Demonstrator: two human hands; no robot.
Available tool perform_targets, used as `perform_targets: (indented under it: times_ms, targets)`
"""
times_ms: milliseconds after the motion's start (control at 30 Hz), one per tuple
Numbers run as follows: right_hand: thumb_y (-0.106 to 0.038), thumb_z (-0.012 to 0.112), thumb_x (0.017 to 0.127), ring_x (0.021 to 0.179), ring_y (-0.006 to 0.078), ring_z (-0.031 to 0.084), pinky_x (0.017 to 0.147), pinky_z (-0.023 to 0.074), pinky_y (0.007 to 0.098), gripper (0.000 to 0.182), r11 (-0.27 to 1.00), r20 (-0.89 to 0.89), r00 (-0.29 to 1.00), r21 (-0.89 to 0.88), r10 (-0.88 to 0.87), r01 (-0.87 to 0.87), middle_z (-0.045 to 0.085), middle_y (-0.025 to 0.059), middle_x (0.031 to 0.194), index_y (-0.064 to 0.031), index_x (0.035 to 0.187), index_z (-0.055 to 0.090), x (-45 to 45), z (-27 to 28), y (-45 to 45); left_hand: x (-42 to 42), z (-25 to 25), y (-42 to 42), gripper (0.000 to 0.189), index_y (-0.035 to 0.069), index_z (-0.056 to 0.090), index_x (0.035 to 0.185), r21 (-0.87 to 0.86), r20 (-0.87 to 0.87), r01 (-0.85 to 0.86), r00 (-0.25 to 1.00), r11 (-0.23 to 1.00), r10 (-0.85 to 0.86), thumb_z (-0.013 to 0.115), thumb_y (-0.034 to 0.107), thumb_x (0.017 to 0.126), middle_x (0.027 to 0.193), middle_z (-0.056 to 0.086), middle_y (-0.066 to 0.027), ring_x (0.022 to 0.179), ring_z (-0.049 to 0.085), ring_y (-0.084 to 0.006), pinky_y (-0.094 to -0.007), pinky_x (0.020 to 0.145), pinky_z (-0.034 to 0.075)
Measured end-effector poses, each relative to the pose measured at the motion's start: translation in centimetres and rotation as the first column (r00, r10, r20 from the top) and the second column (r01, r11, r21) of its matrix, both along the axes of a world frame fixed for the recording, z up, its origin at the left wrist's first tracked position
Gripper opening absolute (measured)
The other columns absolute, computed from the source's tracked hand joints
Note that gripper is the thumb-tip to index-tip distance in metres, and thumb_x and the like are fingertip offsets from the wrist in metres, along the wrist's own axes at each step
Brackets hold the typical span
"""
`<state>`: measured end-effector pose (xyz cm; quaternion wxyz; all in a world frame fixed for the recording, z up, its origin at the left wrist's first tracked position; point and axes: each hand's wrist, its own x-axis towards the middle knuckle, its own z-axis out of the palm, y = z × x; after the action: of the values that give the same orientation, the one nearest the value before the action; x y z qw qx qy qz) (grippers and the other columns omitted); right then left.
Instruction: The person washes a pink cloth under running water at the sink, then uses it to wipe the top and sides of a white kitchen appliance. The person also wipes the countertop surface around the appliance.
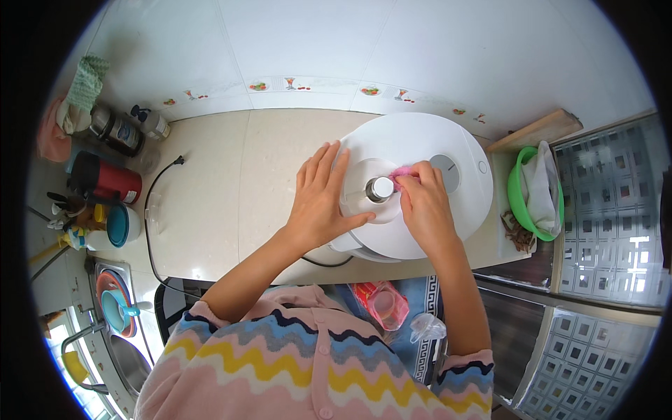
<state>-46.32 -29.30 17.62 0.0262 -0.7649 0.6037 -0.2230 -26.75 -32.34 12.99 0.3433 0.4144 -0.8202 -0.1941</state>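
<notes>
A large white oval appliance (pixel 415 226) lies on the countertop, with a round recess and a short metal post with a white cap (pixel 384 187) standing in it. My right hand (pixel 428 207) pinches a pink cloth (pixel 401 172) against the right side of the post. Spread with its fingers apart, my left hand (pixel 320 202) rests at the left edge of the appliance, its thumb reaching over the recess near the post. It holds nothing. A round grey disc (pixel 445 173) shows on the appliance behind my right hand.
A black power cable (pixel 148 226) curves over the left countertop (pixel 205 157). Beyond it stand a red kettle-like vessel (pixel 107 177), bottles and a sink (pixel 128 359). At right are a green basin (pixel 517 189) and a wooden board (pixel 541 130). A tiled wall runs behind.
</notes>
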Motion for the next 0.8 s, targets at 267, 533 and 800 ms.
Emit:
perform_targets:
  times_ms: [267, 533, 800]
  targets:
    - [0.004, 0.059, 0.073, 0.087, 0.0256, 0.050, 0.078, 0.0453, 0.0341, 0.010, 0.949, -0.122, 0.945, 0.128, 0.304, -0.289, 0.053, 0.0080, 0.093, 0.0006, 0.081, 0.064, -0.8, 0.2, -4.1, 0.6, -1.4, 0.4, 0.102, -0.005, 0.033, 0.137, 0.082, -0.015, -0.020, 1.000, 0.996, 0.022, 0.077, 0.050, 0.062, 0.140, 0.037, -0.0257, 0.135, 0.029, -0.0349, -0.0529, 0.108, 0.019]
    - [0.003, 0.066, 0.071, 0.091, 0.0225, 0.052, 0.075, 0.0480, 0.0307, 0.016, 0.860, -0.015, 0.884, 0.237, 0.468, -0.451, 0.055, 0.0052, 0.093, -0.0034, 0.086, 0.067, -1.4, 2.4, -5.6, 0.9, -1.3, 0.3, 0.104, -0.001, 0.031, 0.139, 0.112, 0.022, -0.048, 0.999, 0.993, 0.046, 0.078, 0.048, 0.061, 0.140, 0.036, -0.0241, 0.136, 0.028, -0.0326, -0.0519, 0.109, 0.018]
    - [0.001, 0.066, 0.069, 0.088, 0.0217, 0.053, 0.074, 0.0489, 0.0306, 0.013, 0.676, -0.111, 0.678, 0.293, 0.726, -0.676, 0.055, 0.0038, 0.094, -0.0046, 0.081, 0.066, -0.7, 2.1, -9.1, 0.6, -1.4, 0.4, 0.114, 0.001, 0.019, 0.142, 0.236, -0.070, -0.027, 0.997, 0.971, 0.045, 0.079, 0.047, 0.057, 0.141, 0.034, -0.0222, 0.134, 0.030, -0.0336, -0.0517, 0.111, 0.014]
